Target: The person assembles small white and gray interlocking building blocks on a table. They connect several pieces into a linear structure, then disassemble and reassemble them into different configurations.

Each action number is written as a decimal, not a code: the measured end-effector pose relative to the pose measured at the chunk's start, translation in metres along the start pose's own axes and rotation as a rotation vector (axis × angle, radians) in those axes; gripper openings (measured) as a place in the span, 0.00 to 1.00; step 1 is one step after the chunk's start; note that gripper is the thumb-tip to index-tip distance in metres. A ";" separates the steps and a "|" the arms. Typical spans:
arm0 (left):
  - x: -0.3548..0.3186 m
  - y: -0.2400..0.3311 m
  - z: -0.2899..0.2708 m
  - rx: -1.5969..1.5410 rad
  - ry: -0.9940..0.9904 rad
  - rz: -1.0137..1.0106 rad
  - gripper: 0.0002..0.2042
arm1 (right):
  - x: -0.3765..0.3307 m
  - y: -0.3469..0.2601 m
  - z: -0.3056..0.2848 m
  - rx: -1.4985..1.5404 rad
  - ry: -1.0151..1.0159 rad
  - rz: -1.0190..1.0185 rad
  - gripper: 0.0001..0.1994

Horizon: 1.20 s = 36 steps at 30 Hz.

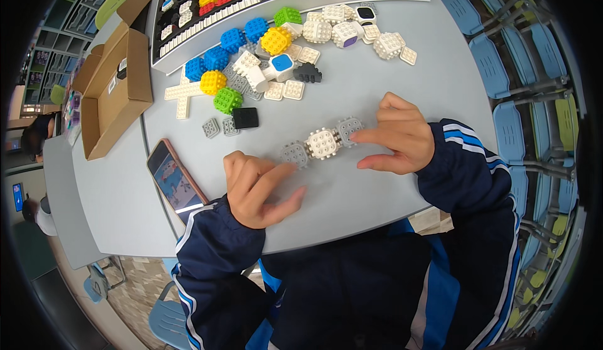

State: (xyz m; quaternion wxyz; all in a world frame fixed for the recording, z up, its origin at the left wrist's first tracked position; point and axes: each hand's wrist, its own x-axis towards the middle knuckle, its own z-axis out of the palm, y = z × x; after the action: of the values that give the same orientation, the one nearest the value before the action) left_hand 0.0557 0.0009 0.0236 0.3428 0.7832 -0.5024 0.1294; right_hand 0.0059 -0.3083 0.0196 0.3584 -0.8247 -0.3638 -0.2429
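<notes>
**Both hands on a short row of studded blocks**

Grey tabletop (352, 92) fills your view, with blue chairs (496, 67) past its right edge. Near the front edge, at the middle, lies a row of three joined blocks (322, 143): grey, white, grey. Your left hand (257, 190) has its fingers loosely curled, the index fingertip touching the left grey block, gripping nothing. Your right hand (399, 138) is open too, its fingertips pressing the right grey block. A phone (176, 180) lies just beside your left wrist. A heap of coloured blocks (264, 55) sits toward the far edge, before a parts tray (188, 11). An open cardboard box (116, 92) rests at the left edge.
</notes>
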 end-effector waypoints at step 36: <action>0.034 -0.040 0.022 -0.216 -0.042 -0.265 0.19 | -0.010 0.061 -0.005 -0.387 -0.006 0.603 0.30</action>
State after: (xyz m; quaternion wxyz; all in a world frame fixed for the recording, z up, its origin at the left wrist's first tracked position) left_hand 0.1032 -0.0275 0.0100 0.4284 0.8036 -0.4130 0.0118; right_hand 0.0463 -0.3455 -0.0089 0.2502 -0.9483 -0.0523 -0.1880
